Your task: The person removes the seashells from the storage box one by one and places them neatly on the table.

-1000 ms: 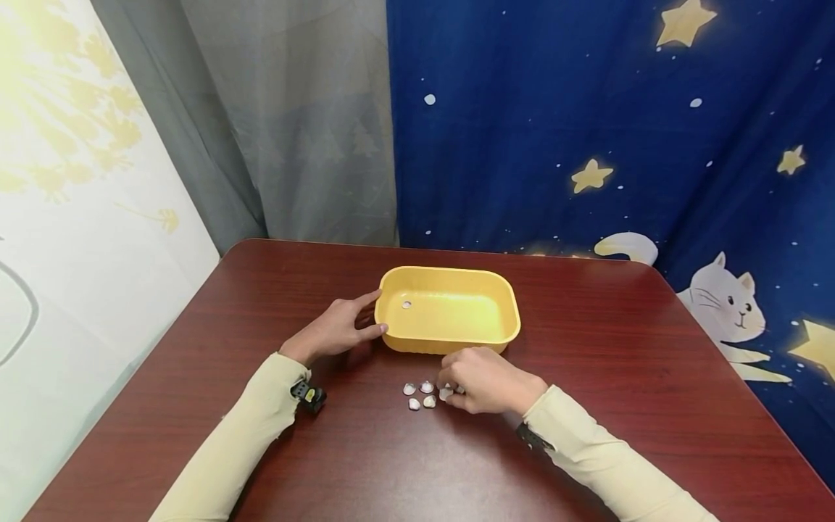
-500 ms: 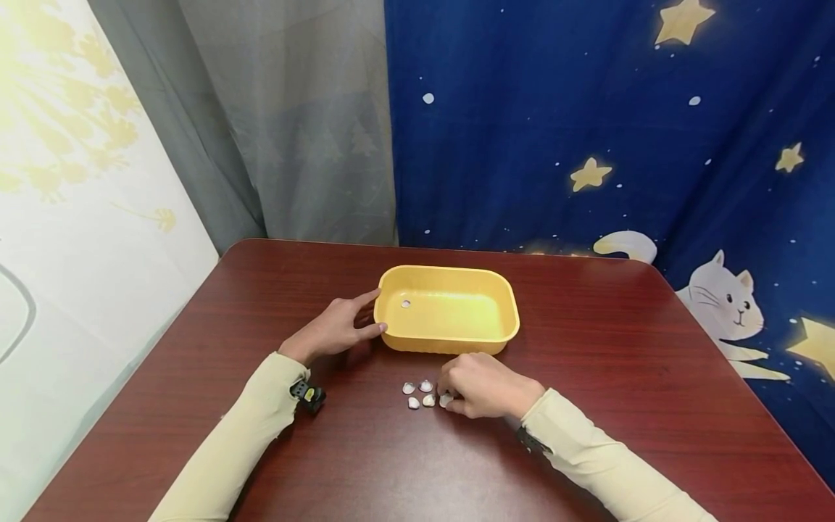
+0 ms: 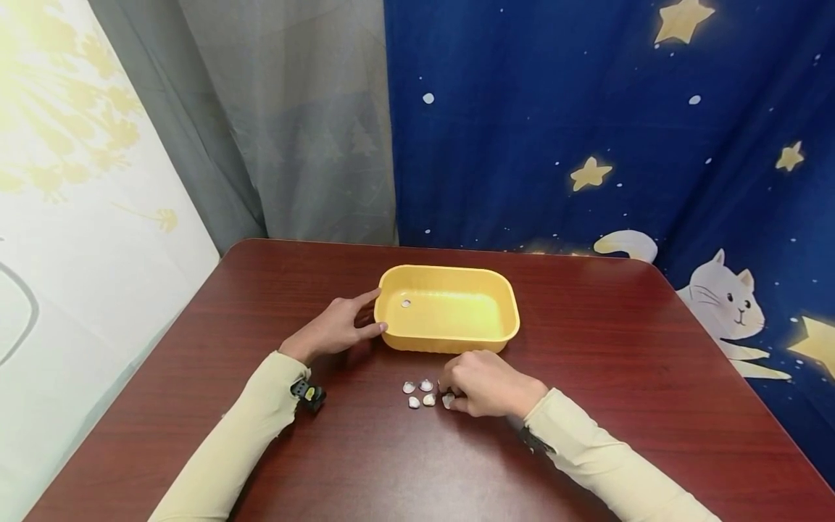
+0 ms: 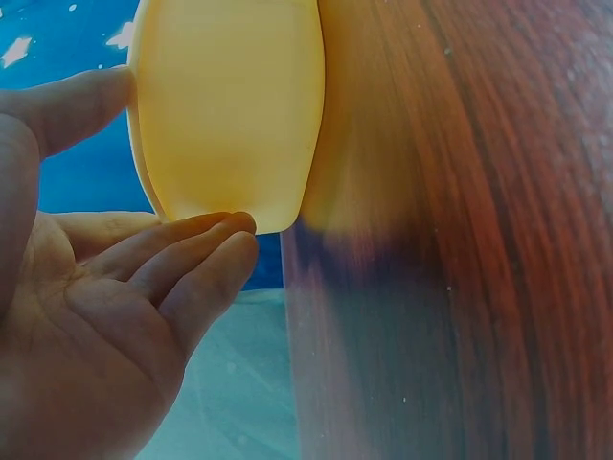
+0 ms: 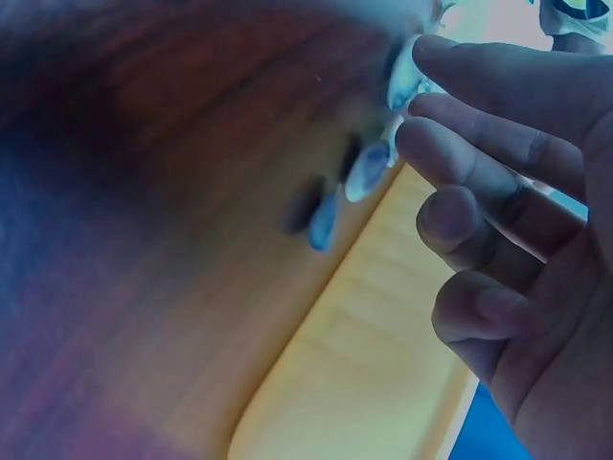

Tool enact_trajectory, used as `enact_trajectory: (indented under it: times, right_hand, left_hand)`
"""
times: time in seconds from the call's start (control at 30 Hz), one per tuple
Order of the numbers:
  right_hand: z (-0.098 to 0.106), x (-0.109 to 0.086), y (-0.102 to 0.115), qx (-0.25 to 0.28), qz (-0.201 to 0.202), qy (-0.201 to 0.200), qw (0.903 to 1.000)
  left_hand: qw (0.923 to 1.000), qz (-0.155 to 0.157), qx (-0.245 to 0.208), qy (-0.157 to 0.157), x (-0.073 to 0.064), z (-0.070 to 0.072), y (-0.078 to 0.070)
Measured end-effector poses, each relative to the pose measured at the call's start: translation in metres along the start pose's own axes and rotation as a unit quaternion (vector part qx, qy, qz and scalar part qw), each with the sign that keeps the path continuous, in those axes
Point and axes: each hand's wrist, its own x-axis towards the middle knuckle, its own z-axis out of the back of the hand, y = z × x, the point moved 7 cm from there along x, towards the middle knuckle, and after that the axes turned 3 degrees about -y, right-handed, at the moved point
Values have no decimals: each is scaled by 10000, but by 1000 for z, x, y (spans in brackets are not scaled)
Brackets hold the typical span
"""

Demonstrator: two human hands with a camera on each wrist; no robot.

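My left hand [image 3: 337,328] rests against the left end of a yellow plastic tub [image 3: 450,339], its fingers mostly straight. In the left wrist view the thumb touches the tub's rim while the fingers lie along its end wall. One small pale seashell [image 3: 406,304] lies inside the tub. At the table in front, my right hand [image 3: 489,384] pinches a whitish seashell [image 3: 448,400] at its thumb tip, fingers bent. Several other seashells [image 3: 428,399] sit in two short rows just left of that hand. The right wrist view shows more shells [image 5: 369,172] beneath the fingers.
The dark red wooden table [image 3: 626,348] extends around the tub and both arms. Behind its far edge hang a grey curtain [image 3: 306,130] and a blue curtain [image 3: 509,145] with stars. A white patterned cloth [image 3: 85,217] hangs at the left.
The right hand has shifted the pinched seashell slightly toward the person, then a little to the right. The left hand stays at the tub's end, and the tub holds its place.
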Motion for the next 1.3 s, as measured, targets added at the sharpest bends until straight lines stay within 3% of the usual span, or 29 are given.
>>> enact_trajectory:
  times: [0.3,0.53,0.73,0.97,1.2,1.3]
  right_hand:
    - [33,12,-12,327,-96,-97,9994]
    - [55,38,-25,580,-248,-225,9978]
    - [65,62,-39,419,-396,-155,9982]
    - [64,90,-61,319,-580,80,9978]
    - [41,112,-80,-34,-583,893,9943]
    - [37,120,-84,-144,-613,1002,9930]
  left_hand:
    - [10000,26,-33,22,-1,0,-2]
    - [10000,6,-14,19,-1,-1,0]
    - [10000,8,-50,24,0,-1,0]
    - [9999,15,-98,49,0,-3,0]
    - [9999,-111,-72,-7,-2,-3,1]
    - [9998,-173,-45,-58,-2,-1,0]
